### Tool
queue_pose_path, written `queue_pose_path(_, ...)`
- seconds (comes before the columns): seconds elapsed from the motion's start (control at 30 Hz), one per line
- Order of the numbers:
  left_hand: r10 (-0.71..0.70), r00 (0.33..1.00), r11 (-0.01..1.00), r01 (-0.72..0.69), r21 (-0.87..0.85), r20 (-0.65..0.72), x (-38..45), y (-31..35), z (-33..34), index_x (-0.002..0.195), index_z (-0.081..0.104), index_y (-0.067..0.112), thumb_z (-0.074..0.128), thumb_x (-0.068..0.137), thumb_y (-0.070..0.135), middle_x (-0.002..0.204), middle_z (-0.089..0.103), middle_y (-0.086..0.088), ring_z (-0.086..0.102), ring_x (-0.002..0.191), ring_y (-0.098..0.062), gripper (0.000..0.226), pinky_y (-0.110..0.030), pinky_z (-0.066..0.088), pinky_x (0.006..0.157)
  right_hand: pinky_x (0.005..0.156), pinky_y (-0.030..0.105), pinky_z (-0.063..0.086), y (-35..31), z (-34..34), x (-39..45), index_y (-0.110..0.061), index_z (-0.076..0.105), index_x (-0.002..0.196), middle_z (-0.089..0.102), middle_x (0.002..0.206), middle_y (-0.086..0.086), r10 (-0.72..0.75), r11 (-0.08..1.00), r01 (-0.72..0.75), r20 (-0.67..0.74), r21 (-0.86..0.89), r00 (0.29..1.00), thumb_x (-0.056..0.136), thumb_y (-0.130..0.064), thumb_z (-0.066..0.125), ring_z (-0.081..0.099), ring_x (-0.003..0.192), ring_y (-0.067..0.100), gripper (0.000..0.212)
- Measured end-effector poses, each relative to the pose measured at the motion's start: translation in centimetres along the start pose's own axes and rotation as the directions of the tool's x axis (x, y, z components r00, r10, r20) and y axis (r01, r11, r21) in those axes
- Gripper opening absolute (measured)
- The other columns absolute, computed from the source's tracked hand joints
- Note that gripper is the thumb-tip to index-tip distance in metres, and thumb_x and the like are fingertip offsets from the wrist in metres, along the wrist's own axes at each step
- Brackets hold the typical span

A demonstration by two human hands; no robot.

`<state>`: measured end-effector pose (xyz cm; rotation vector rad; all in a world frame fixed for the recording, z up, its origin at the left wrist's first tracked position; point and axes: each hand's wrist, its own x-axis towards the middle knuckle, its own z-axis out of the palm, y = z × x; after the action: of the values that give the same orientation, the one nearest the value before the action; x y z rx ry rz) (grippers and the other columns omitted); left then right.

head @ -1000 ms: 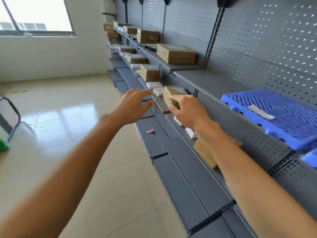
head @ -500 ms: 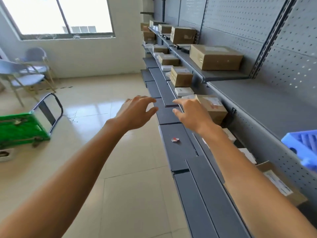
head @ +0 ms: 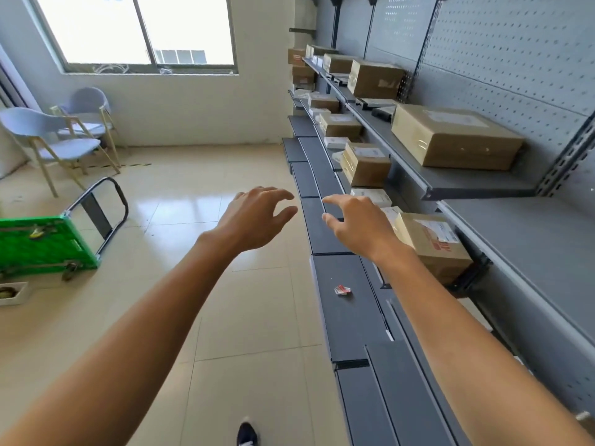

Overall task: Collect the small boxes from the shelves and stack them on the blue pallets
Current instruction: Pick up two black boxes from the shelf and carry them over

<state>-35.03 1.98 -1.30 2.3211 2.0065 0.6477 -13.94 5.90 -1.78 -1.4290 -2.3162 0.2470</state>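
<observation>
Grey metal shelves [head: 476, 185] run along the right wall, with cardboard boxes on them. Nearest is a small brown box [head: 434, 243] with a printed label on the middle shelf. My right hand [head: 357, 225] hovers just left of it, fingers spread, holding nothing. My left hand [head: 257, 220] is stretched out over the floor beside the shelf edge, also open. Farther along stand another small box [head: 365, 164], flat white boxes [head: 372, 196] and a large box [head: 454, 135] on the upper shelf. No blue pallet is in view.
A green trolley [head: 42, 244] with a black handle stands on the tiled floor at left, two pale chairs [head: 54, 140] behind it under the window. A small red-and-white scrap [head: 342, 289] lies on the low shelf. My shoe [head: 246, 434] shows at the bottom.
The view has swung left along the shelves, so the blue pallet has left the frame. My right hand, which rested on the small brown box, is now off it and open.
</observation>
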Motion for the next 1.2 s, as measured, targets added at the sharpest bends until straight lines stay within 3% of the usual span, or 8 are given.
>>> queue_pose_path(0.2, 0.018, 1.0, 1.0, -0.018, 0.001, -0.019, 8.6, -7.7, 0.5, 0.134, 0.06, 0.025, 0.049, 0.102, 0.046, 0.135, 0.063, 0.002, 0.053, 0.127, -0.023, 0.04, -0.046, 0.043, 0.103, 0.105, 0.042, 0.046, -1.0, 2.9, 11.0, -0.022, 0.056, 0.139, 0.061, 0.139, 0.001, -0.006, 1.0, 0.006, 0.006, -0.019, 1.0, 0.098, -0.032, 0.058, 0.055, 0.128, 0.025, 0.042)
queue_pose_path(0.57, 0.102, 0.995, 0.993, -0.101, -0.063, 0.002, 24.0, -18.0, 2.1, 0.132, 0.061, 0.024, 0.05, 0.101, 0.045, 0.133, 0.065, 0.002, 0.055, 0.124, -0.022, 0.039, -0.046, 0.044, 0.102, 0.103, 0.041, 0.044, 0.0, 5.9, 26.7, -0.022, 0.056, 0.14, 0.06, 0.139, 0.004, 0.114, 0.993, -0.114, -0.022, -0.018, 0.993, 0.1, -0.033, 0.055, 0.053, 0.129, 0.026, 0.042)
queue_pose_path(1.2, 0.27, 0.962, 0.953, -0.273, -0.134, -0.035, 53.3, -15.4, 11.8, 0.131, 0.062, 0.025, 0.055, 0.1, 0.044, 0.134, 0.064, 0.0, 0.054, 0.126, -0.024, 0.037, -0.054, 0.043, 0.104, 0.107, 0.042, 0.043, 17.3, 3.2, 46.5, -0.024, 0.06, 0.135, 0.062, 0.136, 0.004, 0.269, 0.963, -0.268, -0.208, 0.033, 0.94, 0.096, -0.032, 0.055, 0.052, 0.128, 0.024, 0.04)
